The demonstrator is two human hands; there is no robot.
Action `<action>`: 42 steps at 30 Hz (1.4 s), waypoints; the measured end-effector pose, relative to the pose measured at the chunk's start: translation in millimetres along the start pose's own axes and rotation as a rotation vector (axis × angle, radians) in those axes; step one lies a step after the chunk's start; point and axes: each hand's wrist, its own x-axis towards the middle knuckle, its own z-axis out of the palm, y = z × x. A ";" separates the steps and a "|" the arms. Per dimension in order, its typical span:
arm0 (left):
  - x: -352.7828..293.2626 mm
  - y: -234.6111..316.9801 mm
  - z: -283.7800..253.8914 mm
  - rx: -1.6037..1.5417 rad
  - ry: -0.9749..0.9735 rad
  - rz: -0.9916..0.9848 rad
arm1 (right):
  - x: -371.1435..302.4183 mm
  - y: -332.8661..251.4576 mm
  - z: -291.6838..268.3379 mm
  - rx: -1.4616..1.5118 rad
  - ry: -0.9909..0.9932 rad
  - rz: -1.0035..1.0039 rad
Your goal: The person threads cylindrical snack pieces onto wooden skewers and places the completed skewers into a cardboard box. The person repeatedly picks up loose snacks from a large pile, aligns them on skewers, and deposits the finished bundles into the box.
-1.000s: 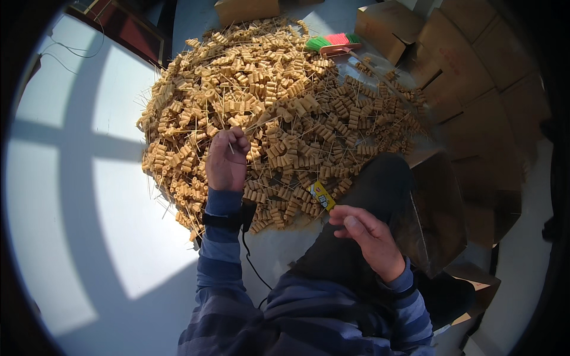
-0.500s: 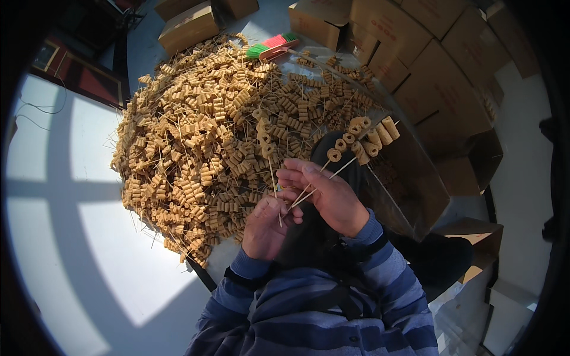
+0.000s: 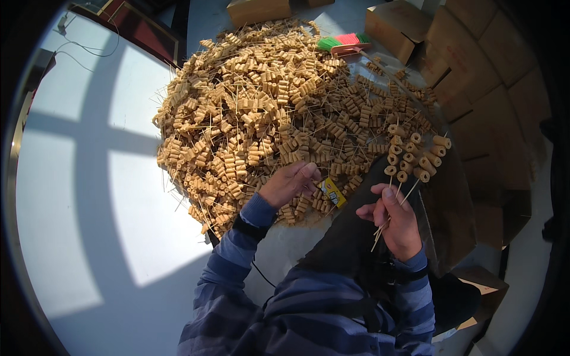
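A small bunch of thin wooden skewers threaded with tan, hollow ridged rolls is gripped by my right hand above my dark trouser leg. The rolls fan out beyond the fingers and the bare stick ends poke out below the palm. My left hand hovers over the near side of a big heap of similar skewered rolls. Its fingers are loosely bent and apart, with nothing visible in them. Close to its fingertips lies a yellow packet on the heap.
A brush with green and red bristles lies at the heap's far edge, its handle running right. Cardboard boxes are stacked along the right, with another box at the back. A thin cable trails over the pale floor at far left.
My hands have parted: the left moved toward the heap, the right drew away rightward. The skewer that was in my left hand now appears among those in my right. The view has shifted.
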 end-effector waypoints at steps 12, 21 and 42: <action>183.2 8.8 -159.9 1.999 0.353 -0.251 | 24.3 5.5 -8.4 -0.001 0.009 0.131; 222.0 -60.5 -157.8 2.277 0.113 0.309 | 23.8 4.7 -26.8 0.043 -0.038 0.175; 167.7 -57.5 -310.1 1.875 0.190 -0.106 | 20.0 6.0 -33.5 0.040 -0.077 0.143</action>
